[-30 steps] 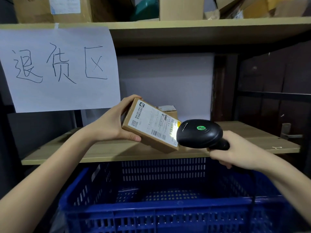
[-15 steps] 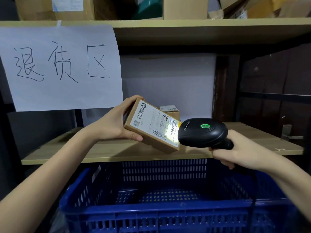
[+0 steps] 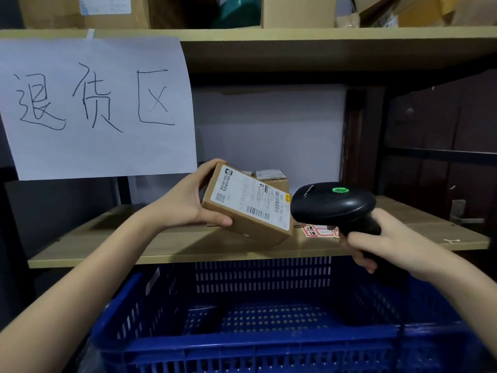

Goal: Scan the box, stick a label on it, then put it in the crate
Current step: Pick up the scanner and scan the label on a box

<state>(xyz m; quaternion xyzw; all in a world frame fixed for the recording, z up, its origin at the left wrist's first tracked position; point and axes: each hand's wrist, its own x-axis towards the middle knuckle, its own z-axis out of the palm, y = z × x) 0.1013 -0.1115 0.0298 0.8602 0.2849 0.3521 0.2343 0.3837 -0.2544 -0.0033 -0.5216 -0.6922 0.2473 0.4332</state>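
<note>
Box [image 3: 246,211] with barcode label, beside sign [image 3: 96,109] reading 退货区

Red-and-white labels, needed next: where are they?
Head view: the red-and-white labels lie on the wooden shelf, right of centre, just below the scanner, right of the held box.

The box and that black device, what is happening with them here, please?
A person is scanning a parcel. The left hand holds a small cardboard box tilted above the wooden shelf, printed shipping label facing up. The right hand grips a black barcode scanner, its green light on, pointed at the label's right end. Red-and-white stickers lie on the shelf behind the scanner. The blue crate below looks empty.
</note>
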